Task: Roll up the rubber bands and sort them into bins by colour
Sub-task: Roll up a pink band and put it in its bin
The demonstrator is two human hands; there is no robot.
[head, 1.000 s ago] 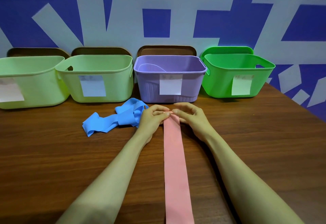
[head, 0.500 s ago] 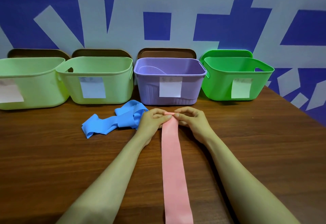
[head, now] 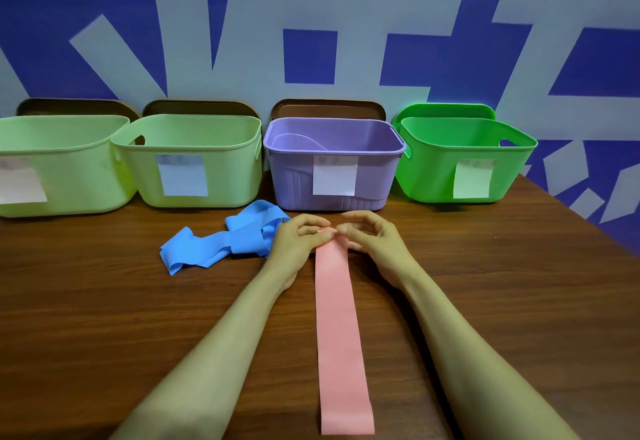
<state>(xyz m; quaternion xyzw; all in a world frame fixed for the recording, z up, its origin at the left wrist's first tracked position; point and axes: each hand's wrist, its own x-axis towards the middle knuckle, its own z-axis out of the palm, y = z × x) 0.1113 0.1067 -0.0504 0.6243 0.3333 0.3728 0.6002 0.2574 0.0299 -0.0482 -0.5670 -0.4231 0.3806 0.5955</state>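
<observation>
Both hands, left hand (head: pixel 297 239) and right hand (head: pixel 372 240), are pinching the far end of the pink band (head: pixel 337 318), which is lying flat on the table (head: pixel 104 318) before the purple bin (head: pixel 332 165); the blue band (head: pixel 225 240) is sitting crumpled just left.

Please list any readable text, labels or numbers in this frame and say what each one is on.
No text here is legible.
Pale green bin at far left: paper label, faint marks, blurred.
Second pale green bin: paper label, blurred.
Purple bin: paper label, blurred.
Bright green bin: paper label, blurred.
Pink band and blue band: no print visible.
</observation>
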